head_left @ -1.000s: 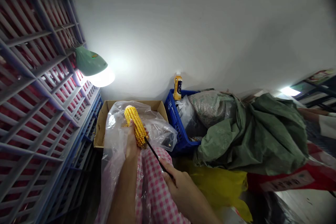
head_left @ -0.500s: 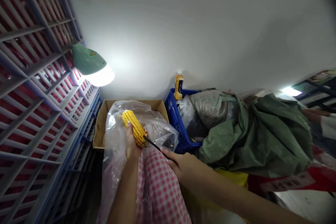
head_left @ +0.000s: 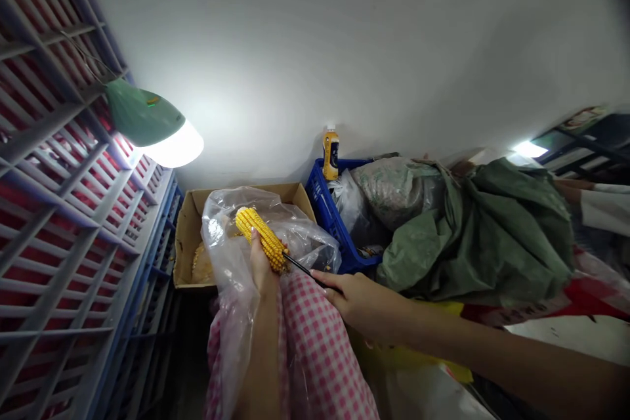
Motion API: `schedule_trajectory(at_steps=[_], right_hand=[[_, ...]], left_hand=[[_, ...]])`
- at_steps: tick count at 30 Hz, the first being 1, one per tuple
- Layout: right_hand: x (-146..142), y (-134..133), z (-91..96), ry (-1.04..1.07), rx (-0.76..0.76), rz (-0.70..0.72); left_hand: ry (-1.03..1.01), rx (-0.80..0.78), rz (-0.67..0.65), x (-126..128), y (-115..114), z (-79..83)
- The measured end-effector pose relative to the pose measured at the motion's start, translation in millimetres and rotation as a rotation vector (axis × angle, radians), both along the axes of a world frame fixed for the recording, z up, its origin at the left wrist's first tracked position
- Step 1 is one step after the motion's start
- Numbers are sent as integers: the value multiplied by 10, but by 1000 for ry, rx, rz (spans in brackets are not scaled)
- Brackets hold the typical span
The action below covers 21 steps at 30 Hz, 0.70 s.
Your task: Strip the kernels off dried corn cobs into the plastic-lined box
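Observation:
My left hand [head_left: 260, 269] is wrapped round the lower end of a yellow corn cob [head_left: 260, 237], holding it tilted over a clear plastic bag [head_left: 231, 256]. My right hand [head_left: 364, 305] grips a thin dark pointed tool [head_left: 301, 268], whose tip touches the cob's lower end by my left fingers. Pink checked cloth [head_left: 315, 348] lies under both forearms. Behind the bag stands an open cardboard box [head_left: 189, 236].
Stacked grey-blue slatted crates [head_left: 63, 210] fill the left side, with a lit green lamp [head_left: 152, 128] clipped to them. A blue crate [head_left: 327, 216] holds bags and a yellow bottle [head_left: 331, 152] stands behind it. Green sacks [head_left: 482, 236] pile on the right; another person's sleeve [head_left: 603, 207] shows at the far right.
My right arm has reached further forward and the tool lies flatter against the cob's base. The cob has tilted to the left. The camera has shifted slightly.

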State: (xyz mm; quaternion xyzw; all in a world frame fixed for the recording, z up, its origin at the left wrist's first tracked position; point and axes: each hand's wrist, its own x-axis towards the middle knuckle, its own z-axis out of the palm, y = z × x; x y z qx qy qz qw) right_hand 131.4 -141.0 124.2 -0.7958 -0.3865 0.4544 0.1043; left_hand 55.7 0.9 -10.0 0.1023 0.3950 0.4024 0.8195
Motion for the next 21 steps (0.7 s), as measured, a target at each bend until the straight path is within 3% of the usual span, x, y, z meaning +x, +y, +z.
schedule_trajectory(at_steps=[2,3,5,8,10,12,15,16,18,21], right_hand=[[-54,-37,-81,-228,141,149],[-80,-36,-91,-246,161,156],[-115,3,-45,-76,62,30],[-103,92,80,373,-144,-281],[-80,108,98,476,-172,-322],[-84,74,40,269,-91,-182],[-153,8,-82,-230,122,143],[-181,4,-100,-290,155,186],[-217,35,-84,-162,86,90],[-198,121,-1,337,-122,-249]], left_hand=[[-8,-3,17,-1,2,2],[-10,-8,24,-4,6,0],[-9,-19,36,-13,17,-5],[5,-32,38,-29,32,-12],[11,-38,36,-39,37,-14],[8,-38,54,-46,36,-12],[-8,-39,93,-53,31,-8],[-12,-40,95,-55,30,-6],[-16,-42,81,-58,30,-5],[-1,-52,63,-65,40,-12]])
